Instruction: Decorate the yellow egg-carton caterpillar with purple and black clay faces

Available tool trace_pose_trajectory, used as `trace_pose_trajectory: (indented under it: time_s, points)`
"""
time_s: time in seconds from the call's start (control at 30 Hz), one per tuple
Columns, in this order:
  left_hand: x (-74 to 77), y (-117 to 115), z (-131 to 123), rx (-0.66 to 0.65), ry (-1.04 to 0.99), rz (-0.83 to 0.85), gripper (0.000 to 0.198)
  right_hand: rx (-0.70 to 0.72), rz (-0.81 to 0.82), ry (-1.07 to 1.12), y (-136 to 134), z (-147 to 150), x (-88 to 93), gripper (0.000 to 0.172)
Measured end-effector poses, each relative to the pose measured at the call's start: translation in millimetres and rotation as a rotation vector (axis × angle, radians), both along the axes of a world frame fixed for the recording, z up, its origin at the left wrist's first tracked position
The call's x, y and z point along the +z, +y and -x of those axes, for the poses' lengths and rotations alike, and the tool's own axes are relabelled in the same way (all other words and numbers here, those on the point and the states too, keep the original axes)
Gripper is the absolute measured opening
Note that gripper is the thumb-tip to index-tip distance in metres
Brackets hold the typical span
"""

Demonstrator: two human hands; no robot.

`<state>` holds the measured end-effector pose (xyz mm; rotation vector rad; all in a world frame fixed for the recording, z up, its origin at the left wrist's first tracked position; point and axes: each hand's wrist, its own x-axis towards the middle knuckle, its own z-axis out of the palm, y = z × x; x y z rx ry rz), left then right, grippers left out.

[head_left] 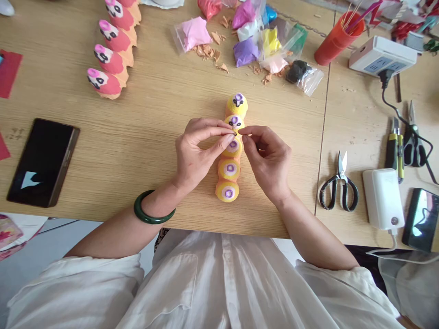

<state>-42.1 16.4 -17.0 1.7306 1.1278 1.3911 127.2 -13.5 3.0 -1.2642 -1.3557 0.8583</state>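
A row of yellow clay-covered domes (227, 192) on an orange base lies upright on the table, running away from me. Each dome has a pale patch with a small purple ring; the two farthest also bear black face details. Above the middle of the row, my left hand (202, 146) is closed in a pinch on a tiny piece of black clay (235, 134). Close by on the right, my right hand (267, 155) has its thumb and forefinger curled near that piece. Whether anything sits between those fingertips is too small to tell.
Pink-faced domes (111, 57) stand at the back left. Bagged coloured clay (247, 50) and orange scraps lie at the back, beside a red cup (339, 36) of sticks. Scissors (339, 183), a power bank (383, 198) and a power strip (382, 55) are right, a phone (43, 162) left.
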Motion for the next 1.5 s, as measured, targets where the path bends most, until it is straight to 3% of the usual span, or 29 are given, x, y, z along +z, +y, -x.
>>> trace_pose_trajectory:
  time_s: [0.3, 1.03, 1.5]
  points:
    - [1.5, -0.8, -0.3, -0.012, 0.001, 0.025, 0.008, 0.061, -0.096, -0.033, 0.9, 1.8, 0.3, 0.016]
    - [3.9, -2.5, -0.5, -0.015, 0.026, 0.044, 0.007, 0.05, -0.284, -0.249, 4.7, -2.6, -2.2, 0.009]
    - [2.9, -2.2, -2.1, -0.011, -0.002, 0.08, 0.018, 0.027, -0.127, -0.161, 0.2, 0.3, 2.3, 0.004]
